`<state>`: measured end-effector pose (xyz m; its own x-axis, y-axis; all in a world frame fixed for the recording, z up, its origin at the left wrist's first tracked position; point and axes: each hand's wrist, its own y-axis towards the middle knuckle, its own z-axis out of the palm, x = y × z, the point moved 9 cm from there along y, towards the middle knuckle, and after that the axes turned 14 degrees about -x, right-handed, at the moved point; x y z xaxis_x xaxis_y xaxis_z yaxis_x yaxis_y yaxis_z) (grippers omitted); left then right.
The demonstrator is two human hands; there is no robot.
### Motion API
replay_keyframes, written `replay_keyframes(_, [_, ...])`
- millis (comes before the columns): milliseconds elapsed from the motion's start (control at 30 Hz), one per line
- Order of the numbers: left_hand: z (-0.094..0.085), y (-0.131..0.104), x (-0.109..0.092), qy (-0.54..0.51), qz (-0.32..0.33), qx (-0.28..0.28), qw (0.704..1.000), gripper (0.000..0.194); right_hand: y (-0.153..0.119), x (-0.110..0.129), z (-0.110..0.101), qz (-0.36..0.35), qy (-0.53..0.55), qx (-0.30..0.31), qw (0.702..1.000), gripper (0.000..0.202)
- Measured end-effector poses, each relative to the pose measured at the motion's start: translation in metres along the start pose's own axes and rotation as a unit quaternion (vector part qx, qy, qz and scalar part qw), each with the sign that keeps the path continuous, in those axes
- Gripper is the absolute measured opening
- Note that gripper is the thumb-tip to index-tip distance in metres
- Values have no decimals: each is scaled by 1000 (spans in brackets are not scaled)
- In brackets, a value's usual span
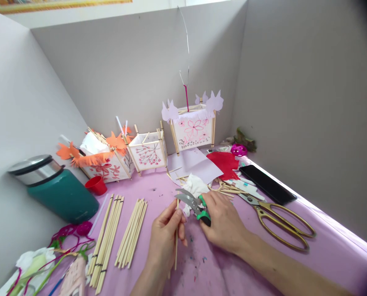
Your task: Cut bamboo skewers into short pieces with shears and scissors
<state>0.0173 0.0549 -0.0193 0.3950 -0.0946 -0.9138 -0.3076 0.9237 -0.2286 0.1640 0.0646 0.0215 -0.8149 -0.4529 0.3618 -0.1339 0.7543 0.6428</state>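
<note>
- Two hands show in my head view: the left hand [168,230] pinches a thin stick [176,257] between thumb and fingers, over the purple tabletop [208,267].
- The right hand [223,220] wraps green-handled shears [193,204], blades parted at the stick's upper end.
- Gold-handled scissors [282,228] lie beside the right forearm.

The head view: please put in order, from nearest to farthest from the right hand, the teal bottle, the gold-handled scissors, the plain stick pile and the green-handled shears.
1. Green-handled shears: held in the right hand.
2. Gold-handled scissors: just to its right.
3. Plain stick pile: left, past the left hand.
4. Teal bottle: farther left.
</note>
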Motion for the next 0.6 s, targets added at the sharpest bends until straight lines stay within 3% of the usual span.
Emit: replay_keyframes(600, [5, -1, 4, -56, -53, 59, 995, 42, -2, -2, 3, 8, 0, 24, 1000, 23])
